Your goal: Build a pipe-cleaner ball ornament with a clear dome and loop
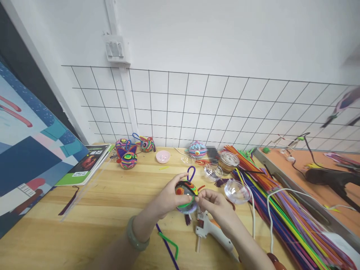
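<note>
My left hand [168,197] is closed around a clear ball [192,207] partly covered with coiled pipe cleaners in black, orange, yellow and green. A purple loop [191,173] stands up from its top and a dark tassel [188,219] hangs below. At the ball's right side, the fingers of my right hand [216,206] pinch a thin reddish pipe cleaner [201,188], its end partly hidden by the fingertips. Under my right hand lies a white glue gun [210,229]. A bent green pipe cleaner [170,240] and a purple one [168,245] are nearer to me.
Finished pipe-cleaner balls [128,159] stand at the back left, near a pink dish [163,156]. Clear plastic half shells [237,192] sit to the right. Bundled coloured pipe cleaners [292,213] and a white cord [270,210] fill the right side. A magazine [87,165] lies left.
</note>
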Tool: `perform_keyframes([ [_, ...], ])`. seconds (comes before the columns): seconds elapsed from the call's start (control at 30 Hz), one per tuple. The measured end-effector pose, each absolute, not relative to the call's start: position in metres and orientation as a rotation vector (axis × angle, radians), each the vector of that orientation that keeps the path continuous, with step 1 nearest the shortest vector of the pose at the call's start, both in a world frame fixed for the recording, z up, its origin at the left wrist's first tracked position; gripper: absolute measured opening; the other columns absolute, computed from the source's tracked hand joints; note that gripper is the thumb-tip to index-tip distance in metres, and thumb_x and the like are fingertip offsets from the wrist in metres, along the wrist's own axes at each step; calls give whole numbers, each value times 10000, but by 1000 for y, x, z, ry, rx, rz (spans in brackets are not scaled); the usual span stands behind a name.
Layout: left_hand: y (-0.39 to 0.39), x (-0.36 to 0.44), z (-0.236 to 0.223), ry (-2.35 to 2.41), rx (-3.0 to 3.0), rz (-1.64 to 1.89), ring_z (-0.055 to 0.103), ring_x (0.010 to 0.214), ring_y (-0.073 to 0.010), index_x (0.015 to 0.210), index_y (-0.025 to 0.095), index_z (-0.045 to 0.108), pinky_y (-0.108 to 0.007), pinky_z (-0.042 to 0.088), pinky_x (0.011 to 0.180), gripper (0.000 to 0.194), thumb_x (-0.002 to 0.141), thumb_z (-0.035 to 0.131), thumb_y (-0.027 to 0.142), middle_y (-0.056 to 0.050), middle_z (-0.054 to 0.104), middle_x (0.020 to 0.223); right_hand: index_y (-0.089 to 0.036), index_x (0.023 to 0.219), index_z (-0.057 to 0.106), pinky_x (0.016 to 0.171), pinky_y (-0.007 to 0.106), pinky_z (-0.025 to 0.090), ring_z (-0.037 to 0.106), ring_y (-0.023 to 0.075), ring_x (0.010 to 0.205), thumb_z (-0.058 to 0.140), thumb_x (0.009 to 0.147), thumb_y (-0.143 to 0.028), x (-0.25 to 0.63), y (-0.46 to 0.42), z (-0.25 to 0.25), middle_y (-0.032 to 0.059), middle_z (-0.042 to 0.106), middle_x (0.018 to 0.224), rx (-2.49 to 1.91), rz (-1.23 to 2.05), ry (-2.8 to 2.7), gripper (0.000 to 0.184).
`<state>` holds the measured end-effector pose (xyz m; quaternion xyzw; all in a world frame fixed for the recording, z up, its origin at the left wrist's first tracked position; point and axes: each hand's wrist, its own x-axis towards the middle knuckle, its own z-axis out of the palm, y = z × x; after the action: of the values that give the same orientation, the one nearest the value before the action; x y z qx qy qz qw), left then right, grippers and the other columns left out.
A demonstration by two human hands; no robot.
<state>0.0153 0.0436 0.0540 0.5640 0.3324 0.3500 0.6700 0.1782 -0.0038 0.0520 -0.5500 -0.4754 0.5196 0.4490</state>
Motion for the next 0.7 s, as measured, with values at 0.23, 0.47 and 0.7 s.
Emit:
perform_keyframes([
  [0.23,44,17,56,803,1311,795,565,970,-204,1284,158,440,-304,430,817,727,588,638,83,-106,564,1182,-175,587,519,485,225,259,337,82,497,707,625,-498,177,-5,51,-53,435,505,-1365,1293,-1198,376],
  [0.47,44,18,57,829,1337,802,565,946,-182,1262,172,451,-282,431,795,711,580,610,52,-85,577,1144,-174,584,517,483,222,284,355,79,485,717,609,-517,176,-5,53,-54,448,497,-1365,1298,-1192,398],
  [0.7,47,15,56,840,1323,813,570,935,-196,1258,186,435,-309,434,806,717,576,621,66,-67,586,1068,-166,572,537,495,223,303,372,87,485,682,639,-617,174,-5,57,-38,476,503,-1359,1273,-1227,478],
])
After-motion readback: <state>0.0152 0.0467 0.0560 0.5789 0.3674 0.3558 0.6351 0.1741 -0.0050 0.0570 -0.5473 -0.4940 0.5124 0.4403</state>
